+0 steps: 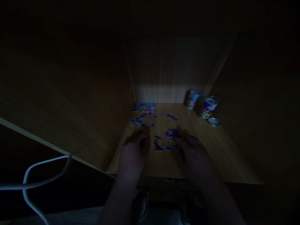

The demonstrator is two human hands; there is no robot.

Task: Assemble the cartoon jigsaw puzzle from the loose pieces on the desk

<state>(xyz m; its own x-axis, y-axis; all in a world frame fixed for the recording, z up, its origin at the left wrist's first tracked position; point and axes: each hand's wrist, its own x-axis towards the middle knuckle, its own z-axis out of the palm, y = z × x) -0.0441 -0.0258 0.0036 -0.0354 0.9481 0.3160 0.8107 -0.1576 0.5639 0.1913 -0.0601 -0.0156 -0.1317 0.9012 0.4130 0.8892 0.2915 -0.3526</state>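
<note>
A partly joined jigsaw puzzle [161, 147] lies on the wooden surface between my hands, with a cartoon picture in blue, pink, yellow and brown. My right hand [194, 153] rests at its right side, thumb and forefinger apart and touching its edge. Left of the puzzle, my left hand [133, 153] is curled with its fingertips drawn together; in the dim light I cannot make out what is between them. Beyond it lie several loose jigsaw pieces [138, 120], mostly blue. A short row of blue pieces [172, 117] sits farther right.
A cartoon picture sheet [144, 107] lies at the back left. Two printed cans [193, 99] [207, 108] stand at the back right, with a round metal lid [213, 121] beside the nearer one. Wooden panels enclose the surface. A white cable [25, 187] hangs at lower left.
</note>
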